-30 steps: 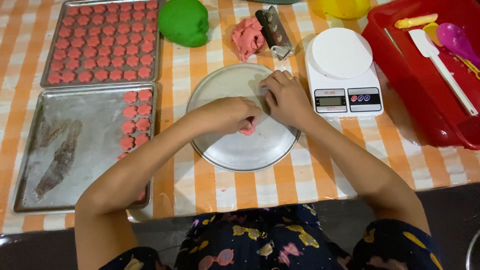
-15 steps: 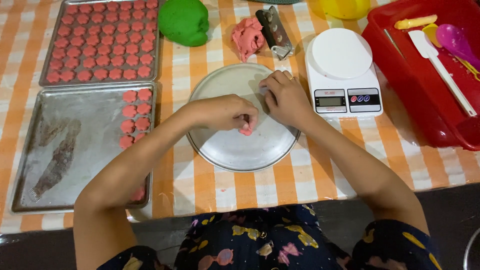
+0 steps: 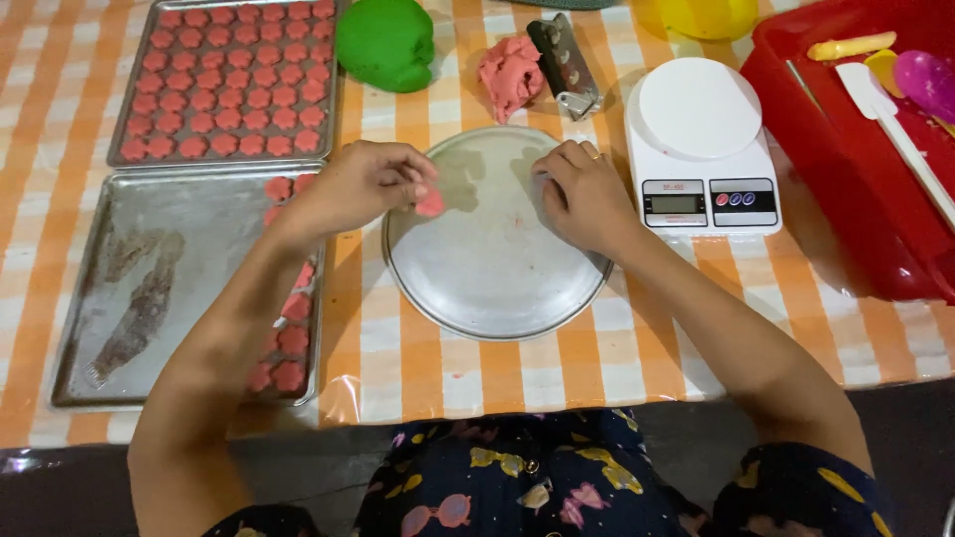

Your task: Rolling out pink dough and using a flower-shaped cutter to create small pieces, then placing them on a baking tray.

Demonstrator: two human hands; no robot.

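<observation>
My left hand [image 3: 363, 184] pinches a small pink dough cookie [image 3: 430, 203] at the left rim of the round metal plate [image 3: 497, 278]. My right hand [image 3: 585, 194] rests on the plate's upper right part, fingers curled, nothing seen in it. To the left lies a metal baking tray [image 3: 149, 288] with a column of pink flower cookies [image 3: 288, 343] along its right side, partly hidden by my left forearm.
A second tray [image 3: 229, 80] full of pink cookies sits at the back left. A green dough lump [image 3: 385, 42], a pink dough lump [image 3: 509, 72], a metal cutter [image 3: 563, 65], a white kitchen scale [image 3: 699, 144] and a red bin [image 3: 856, 149] with utensils ring the plate.
My left hand has lifted the pink cookie off the middle of the plate and carried it left toward the near tray. My right hand stays on the plate.
</observation>
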